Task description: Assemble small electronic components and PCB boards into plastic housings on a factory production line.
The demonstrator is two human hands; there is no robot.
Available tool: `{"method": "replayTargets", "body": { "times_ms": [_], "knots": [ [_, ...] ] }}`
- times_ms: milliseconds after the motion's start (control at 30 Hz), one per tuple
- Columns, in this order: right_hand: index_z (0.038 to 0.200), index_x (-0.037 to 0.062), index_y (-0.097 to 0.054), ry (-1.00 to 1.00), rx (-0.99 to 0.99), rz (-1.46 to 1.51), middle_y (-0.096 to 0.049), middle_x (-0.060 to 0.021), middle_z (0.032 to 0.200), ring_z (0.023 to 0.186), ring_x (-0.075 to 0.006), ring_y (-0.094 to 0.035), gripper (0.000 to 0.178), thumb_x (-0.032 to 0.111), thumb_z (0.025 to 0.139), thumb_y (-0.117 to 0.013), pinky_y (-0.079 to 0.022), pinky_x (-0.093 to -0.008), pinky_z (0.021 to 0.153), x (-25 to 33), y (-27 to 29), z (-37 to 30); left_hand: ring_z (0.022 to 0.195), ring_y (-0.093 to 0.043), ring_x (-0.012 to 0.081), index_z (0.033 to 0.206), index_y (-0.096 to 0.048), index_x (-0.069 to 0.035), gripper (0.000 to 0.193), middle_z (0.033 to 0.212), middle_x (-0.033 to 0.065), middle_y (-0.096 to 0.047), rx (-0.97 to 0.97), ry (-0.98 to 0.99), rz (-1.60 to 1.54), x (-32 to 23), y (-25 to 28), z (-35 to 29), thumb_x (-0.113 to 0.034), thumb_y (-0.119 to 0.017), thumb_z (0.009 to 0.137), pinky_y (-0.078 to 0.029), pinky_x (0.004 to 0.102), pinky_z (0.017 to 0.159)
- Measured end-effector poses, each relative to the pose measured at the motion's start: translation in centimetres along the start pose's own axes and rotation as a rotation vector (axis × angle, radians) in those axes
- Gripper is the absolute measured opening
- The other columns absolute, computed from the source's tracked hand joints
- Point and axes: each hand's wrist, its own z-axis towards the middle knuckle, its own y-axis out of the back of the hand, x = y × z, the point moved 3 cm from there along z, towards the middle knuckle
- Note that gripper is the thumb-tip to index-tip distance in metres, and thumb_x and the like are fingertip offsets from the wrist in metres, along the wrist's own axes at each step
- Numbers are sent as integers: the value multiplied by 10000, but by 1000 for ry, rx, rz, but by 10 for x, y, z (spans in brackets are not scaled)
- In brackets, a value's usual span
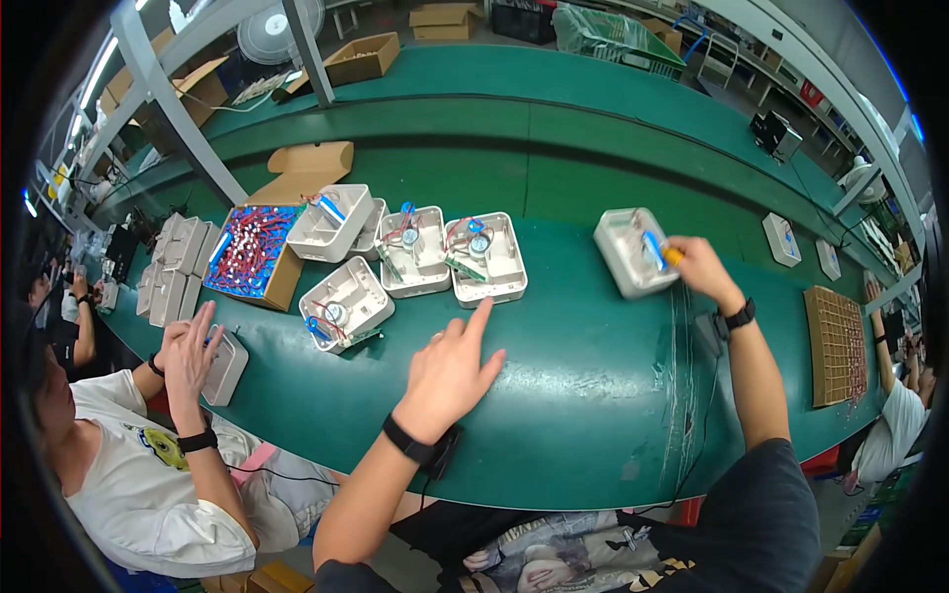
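Observation:
My left hand (447,368) is open, with its index finger stretched to the near edge of a white plastic housing (505,259). Inside that housing are a round speaker (479,244), wires and a green circuit board (465,269). Farther right, my right hand (706,273) is closed around a small orange-yellow object (673,256), whose kind I cannot make out. It is held at the right rim of another white housing (633,276), which has a blue cylindrical battery (653,250) inside.
Left of my hand stand several more open housings (348,301) with wires. A cardboard box (286,280) holds many blue batteries with red wires. A co-worker's hands (188,361) are over a housing (227,368) at left. A brown divided tray (835,346) lies right.

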Motion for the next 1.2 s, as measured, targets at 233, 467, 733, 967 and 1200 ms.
{"method": "replayTargets", "body": {
  "times_ms": [233,467,733,967,1200],
  "knots": [
    [1046,-12,-763,-138,-239,-140,-740,-261,900,832,-418,-706,270,201,1003,-603,-543,-492,769,-93,21,77,1058,-707,447,1520,-495,-55,658,1223,228,-684,-175,47,-42,3,-19,14,-335,-746,980,-599,555,845],
    [1105,29,-795,-185,-464,-286,-759,-258,1069,1011,-446,-717,250,178,986,-634,-581,-491,906,-99,21,73,1053,-711,415,1394,-576,-50,531,1176,199,-699,-185,46,-31,7,-14,-19,-345,-750,988,-593,539,843],
    [1230,79,-770,695,217,363,-687,-106,1286,1223,-327,-638,337,266,955,-824,-526,-416,1053,205,-105,-15,939,-715,331,1081,-740,-49,278,1020,129,-706,-239,207,-110,28,-1,-94,-301,-792,977,-571,459,774],
    [1241,75,-745,731,418,325,-656,-102,1289,1201,-312,-614,333,267,978,-811,-521,-420,1004,247,-150,-47,892,-693,301,899,-800,-53,230,919,112,-667,-357,382,-40,37,3,-107,-276,-824,949,-545,418,766],
    [1248,76,-738,120,644,738,-654,-100,1287,1185,-299,-620,291,205,991,-782,-505,-423,1007,221,-149,-19,1303,-571,394,948,-844,-63,145,1239,138,-714,-589,245,-248,60,-4,-109,-206,-834,925,-458,491,1095]
  ]
}}
